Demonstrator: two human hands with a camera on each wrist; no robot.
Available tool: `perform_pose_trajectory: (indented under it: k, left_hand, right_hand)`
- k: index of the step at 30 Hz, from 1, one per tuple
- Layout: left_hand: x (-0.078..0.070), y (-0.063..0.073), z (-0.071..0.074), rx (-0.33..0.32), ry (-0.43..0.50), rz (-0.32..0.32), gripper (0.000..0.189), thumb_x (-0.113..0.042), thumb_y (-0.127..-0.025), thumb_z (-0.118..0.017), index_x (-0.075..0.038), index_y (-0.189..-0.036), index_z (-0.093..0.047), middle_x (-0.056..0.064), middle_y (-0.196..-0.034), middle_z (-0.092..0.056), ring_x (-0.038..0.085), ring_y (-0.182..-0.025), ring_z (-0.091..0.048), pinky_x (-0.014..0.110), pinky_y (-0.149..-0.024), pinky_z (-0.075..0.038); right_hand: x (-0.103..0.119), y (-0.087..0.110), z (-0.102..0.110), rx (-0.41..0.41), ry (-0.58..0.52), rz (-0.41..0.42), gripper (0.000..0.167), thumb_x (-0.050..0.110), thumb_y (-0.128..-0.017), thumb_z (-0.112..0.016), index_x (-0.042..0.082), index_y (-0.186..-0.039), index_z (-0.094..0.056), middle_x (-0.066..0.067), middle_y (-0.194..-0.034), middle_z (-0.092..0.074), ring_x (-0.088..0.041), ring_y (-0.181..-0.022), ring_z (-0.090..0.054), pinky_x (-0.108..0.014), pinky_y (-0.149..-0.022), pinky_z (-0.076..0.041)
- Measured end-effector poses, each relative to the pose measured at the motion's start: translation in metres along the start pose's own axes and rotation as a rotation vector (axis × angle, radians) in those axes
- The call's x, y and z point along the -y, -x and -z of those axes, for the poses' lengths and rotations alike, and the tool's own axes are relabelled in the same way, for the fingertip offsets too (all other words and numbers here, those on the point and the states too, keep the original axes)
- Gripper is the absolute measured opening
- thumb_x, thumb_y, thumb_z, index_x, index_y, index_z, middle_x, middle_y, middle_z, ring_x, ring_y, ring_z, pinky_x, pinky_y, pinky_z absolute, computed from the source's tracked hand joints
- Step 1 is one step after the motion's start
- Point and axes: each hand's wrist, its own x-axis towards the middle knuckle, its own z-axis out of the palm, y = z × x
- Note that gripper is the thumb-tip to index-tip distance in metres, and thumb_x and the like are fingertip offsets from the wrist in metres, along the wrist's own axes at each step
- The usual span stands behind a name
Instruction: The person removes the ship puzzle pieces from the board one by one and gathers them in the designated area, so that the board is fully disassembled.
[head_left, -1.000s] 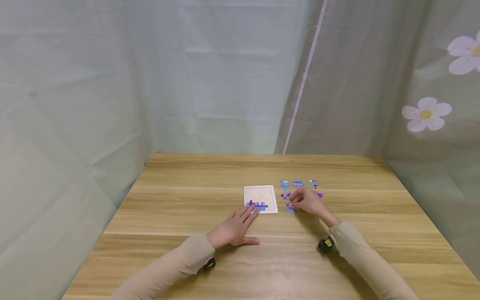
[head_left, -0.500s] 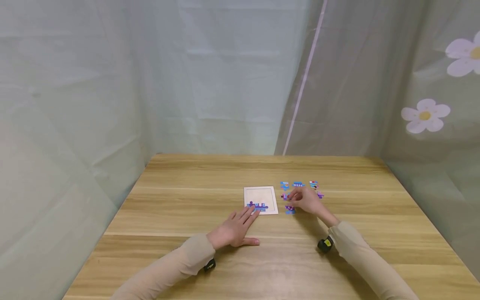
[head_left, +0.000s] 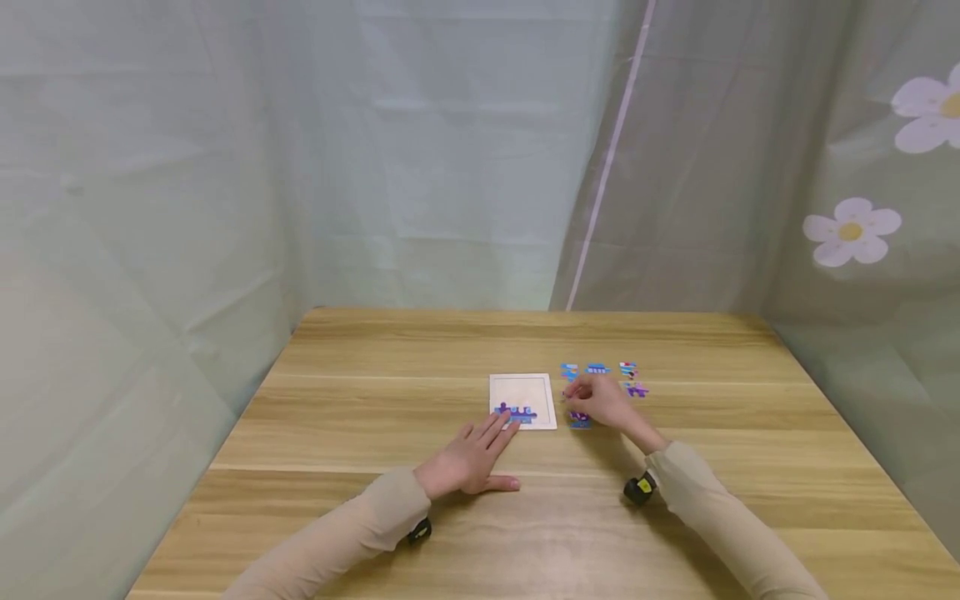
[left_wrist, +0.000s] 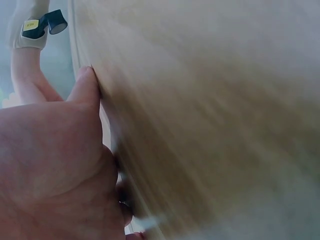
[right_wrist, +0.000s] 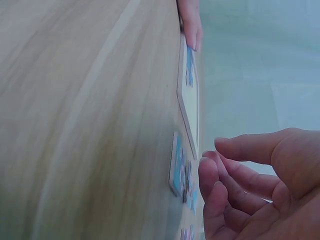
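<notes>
In the head view my left hand (head_left: 472,458) lies with fingers straight, its fingertips on the near edge of a white puzzle board (head_left: 523,390) and on the joined jigsaw pieces (head_left: 519,412) along its bottom. My right hand (head_left: 600,400) hovers just right of the board, over the loose pieces. Its thumb and fingers are bent towards each other; in the right wrist view a gap shows between the thumb and fingers (right_wrist: 212,167), with no piece visible there. One blue and purple jigsaw piece (head_left: 580,422) lies just below this hand. Another is mostly hidden behind its fingertips.
Behind the right hand lie more loose jigsaw pieces: a blue one (head_left: 570,369), a blue one with white marks (head_left: 597,368), a multicoloured one (head_left: 628,369) and a purple one (head_left: 637,389). The wooden table (head_left: 360,392) reaches back to pale curtains (head_left: 465,167).
My right hand has shifted left towards the board, from beside the lower blue and purple piece to over the one behind it. The purple piece at right shows more. The left hand stays put.
</notes>
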Motion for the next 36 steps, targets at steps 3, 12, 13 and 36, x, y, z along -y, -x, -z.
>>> perform_pose_trajectory:
  k: [3, 12, 13, 36]
  left_hand:
    - [-0.001, 0.0, 0.0, -0.005, -0.003, -0.005, 0.093, -0.071, -0.09, -0.041, -0.017, -0.157, -0.007, 0.007, -0.165, -0.003, 0.025, -0.151, -0.011, 0.055, -0.118, -0.024]
    - [-0.012, 0.012, 0.015, 0.011, -0.007, 0.013, 0.09, -0.066, -0.091, -0.045, -0.012, -0.156, -0.013, 0.01, -0.164, -0.009, 0.027, -0.151, -0.015, 0.054, -0.117, -0.026]
    - [-0.013, 0.013, 0.017, 0.015, -0.004, 0.015, 0.09, -0.065, -0.091, -0.046, -0.012, -0.156, -0.013, 0.01, -0.164, -0.009, 0.027, -0.151, -0.015, 0.054, -0.117, -0.026]
    - [-0.018, 0.016, 0.022, 0.01, -0.009, 0.018, 0.09, -0.062, -0.092, -0.048, -0.008, -0.155, -0.016, 0.013, -0.163, -0.013, 0.028, -0.15, -0.018, 0.054, -0.117, -0.027]
  right_hand:
    - [0.003, 0.0, -0.001, 0.007, -0.002, 0.011, 0.008, 0.008, -0.082, -0.071, 0.004, -0.089, -0.071, -0.01, -0.086, -0.072, -0.016, -0.078, -0.066, -0.028, -0.069, -0.053]
    - [0.009, -0.004, -0.01, 0.042, -0.041, 0.032, 0.009, 0.003, -0.081, -0.071, 0.0, -0.089, -0.07, -0.011, -0.084, -0.072, -0.016, -0.076, -0.067, -0.028, -0.067, -0.054]
    - [0.01, -0.005, -0.011, 0.045, -0.036, 0.034, 0.008, 0.003, -0.081, -0.071, 0.001, -0.09, -0.07, -0.011, -0.084, -0.072, -0.016, -0.077, -0.067, -0.028, -0.068, -0.055]
    - [0.029, -0.012, -0.029, 0.201, 0.009, 0.089, 0.025, 0.001, -0.079, -0.075, -0.001, -0.103, -0.069, -0.011, -0.096, -0.071, -0.019, -0.088, -0.067, -0.033, -0.082, -0.056]
